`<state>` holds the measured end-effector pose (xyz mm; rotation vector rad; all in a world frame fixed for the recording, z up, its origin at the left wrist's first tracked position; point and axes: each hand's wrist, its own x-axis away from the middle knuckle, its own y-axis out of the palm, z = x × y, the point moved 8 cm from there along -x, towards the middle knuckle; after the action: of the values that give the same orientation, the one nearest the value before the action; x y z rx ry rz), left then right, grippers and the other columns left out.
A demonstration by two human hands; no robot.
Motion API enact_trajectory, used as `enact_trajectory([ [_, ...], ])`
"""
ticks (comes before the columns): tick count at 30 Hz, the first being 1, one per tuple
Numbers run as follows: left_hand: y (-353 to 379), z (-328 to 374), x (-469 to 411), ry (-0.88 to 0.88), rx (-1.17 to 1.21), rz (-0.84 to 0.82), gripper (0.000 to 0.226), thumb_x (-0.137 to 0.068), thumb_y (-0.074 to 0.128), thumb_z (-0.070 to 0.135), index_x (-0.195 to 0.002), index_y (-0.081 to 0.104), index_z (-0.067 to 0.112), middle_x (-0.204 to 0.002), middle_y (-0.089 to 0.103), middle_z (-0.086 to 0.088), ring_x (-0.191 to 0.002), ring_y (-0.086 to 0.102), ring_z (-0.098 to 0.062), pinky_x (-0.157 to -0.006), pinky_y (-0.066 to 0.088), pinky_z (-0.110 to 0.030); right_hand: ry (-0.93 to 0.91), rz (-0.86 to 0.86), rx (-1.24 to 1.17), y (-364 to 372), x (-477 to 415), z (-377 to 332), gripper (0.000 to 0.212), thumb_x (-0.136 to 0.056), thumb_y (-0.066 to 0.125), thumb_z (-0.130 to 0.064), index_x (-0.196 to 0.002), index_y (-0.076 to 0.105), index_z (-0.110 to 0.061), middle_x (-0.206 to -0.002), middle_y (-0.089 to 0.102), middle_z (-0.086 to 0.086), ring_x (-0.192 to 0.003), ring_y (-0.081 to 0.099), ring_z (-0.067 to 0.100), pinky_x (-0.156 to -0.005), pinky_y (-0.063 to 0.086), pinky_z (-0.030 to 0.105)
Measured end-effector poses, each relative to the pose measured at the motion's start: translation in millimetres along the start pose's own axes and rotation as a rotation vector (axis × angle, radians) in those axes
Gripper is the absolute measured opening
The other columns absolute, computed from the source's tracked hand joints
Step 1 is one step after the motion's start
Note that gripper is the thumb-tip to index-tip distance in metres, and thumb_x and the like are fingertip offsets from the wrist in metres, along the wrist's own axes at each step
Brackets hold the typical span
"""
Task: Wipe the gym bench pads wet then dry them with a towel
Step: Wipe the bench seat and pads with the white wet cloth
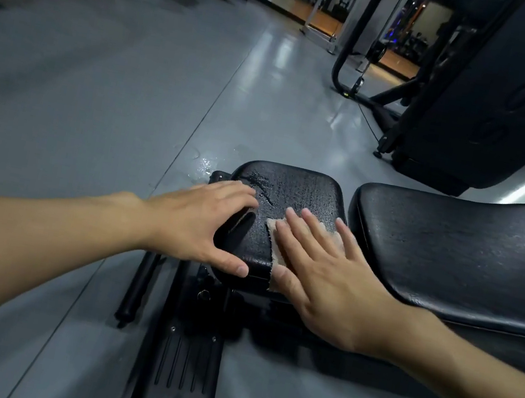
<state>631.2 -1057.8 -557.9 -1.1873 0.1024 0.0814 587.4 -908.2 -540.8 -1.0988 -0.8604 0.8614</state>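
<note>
Right, here we are at the seat pad (293, 190), the small cushion at the left end of the bench, and it's glistening, beaded with water across its top. The right hand (322, 271) lies flat on a beige cloth (274, 235), fingers straight and spread, pressing it onto the near right part of that pad, with the cloth's edge hanging over the front lip. The left hand (205, 220) clasps the pad's near left corner, fingers curved over the top and thumb on the front edge, bracing it. Whether this is the wet pass or the drying pass I can't say for sure; with this many droplets standing, I'd judge the pad has had its wetting and the cloth has work to do. To do it well: keep that palm flat and the pressure even, sweep in overlapping strokes from the near edge to the far one, then follow the rounded corners and side edges where water collects. The bracing hand will have to lift off for its own corner to be reached. The long back pad (455, 245), just beside on the right, looks damp too and wants the same treatment. Mind the splashes on the floor (204, 164) beyond the pad.
</note>
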Motion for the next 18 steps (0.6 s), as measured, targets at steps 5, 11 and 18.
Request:
enact_trajectory([
  [5,-2,-5,1,0.001,-0.06,0.023,0.106,-0.063,0.058,0.083,-0.146,0.036,0.021,-0.158,0.024,0.007,-0.144,0.021,-0.007,-0.118,0.019,-0.026,0.046,0.03,-0.067,4,-35,10,0.065,-0.099,0.002,-0.051,-0.159,0.005,-0.026,-0.167,0.003,-0.002,-0.153,-0.001,0.016,-0.123,0.003,0.043],
  [11,-1,-8,0,0.008,-0.021,0.048,0.106,-0.063,0.061,0.082,-0.147,0.035,0.024,-0.158,0.022,0.011,-0.144,0.017,-0.003,-0.114,0.015,-0.019,0.187,-0.02,-0.147,5,-153,55,0.057,-0.105,0.018,-0.042,-0.158,0.014,-0.022,-0.166,0.01,0.002,-0.152,0.006,0.02,-0.122,0.005,0.049],
  [18,0,-7,3,-0.011,-0.033,0.064,0.106,-0.064,0.062,0.081,-0.148,0.032,0.025,-0.159,0.019,0.012,-0.144,0.013,-0.003,-0.115,0.011,-0.021,0.218,0.007,-0.148,5,-173,56,0.058,-0.102,0.018,-0.044,-0.156,0.019,-0.021,-0.165,0.015,0.001,-0.151,0.011,0.021,-0.121,0.007,0.049],
])
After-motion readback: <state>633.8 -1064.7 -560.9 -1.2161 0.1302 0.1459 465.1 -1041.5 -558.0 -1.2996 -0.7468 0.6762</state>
